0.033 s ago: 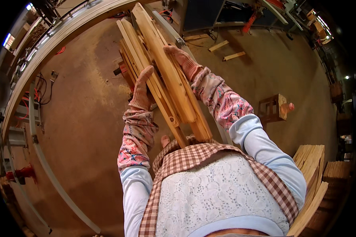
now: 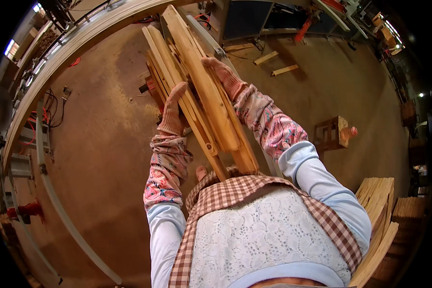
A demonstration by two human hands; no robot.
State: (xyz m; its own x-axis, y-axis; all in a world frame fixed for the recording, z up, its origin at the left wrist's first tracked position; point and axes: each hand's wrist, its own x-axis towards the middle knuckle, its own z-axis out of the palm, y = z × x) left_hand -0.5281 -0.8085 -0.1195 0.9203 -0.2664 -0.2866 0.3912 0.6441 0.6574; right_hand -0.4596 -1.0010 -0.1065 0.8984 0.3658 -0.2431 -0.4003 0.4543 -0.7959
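A bundle of long wooden boards [image 2: 209,98] lies between my gloved hands, pointing away from me. The near ends are jagged and reach the checked apron [image 2: 235,189] at my waist. My left hand [image 2: 173,108], in a pinkish knit glove, presses the bundle's left side, thumb lying along the top board. From the right, my right hand [image 2: 224,76] grips the other side in a matching glove. Most fingers of both hands are hidden behind the wood. A narrow gap separates the left boards from the wider ones on the right at the far end.
A small wooden stool [image 2: 335,132] stands on the right. Two short wood strips [image 2: 284,70] lie on the floor farther off. Stacked boards [image 2: 377,201] rise beside my right elbow. A metal rail [image 2: 65,216] curves along the left, with cables [image 2: 57,110] near it.
The boards and both hands have shifted very slightly toward me. My hold on the bundle is the same.
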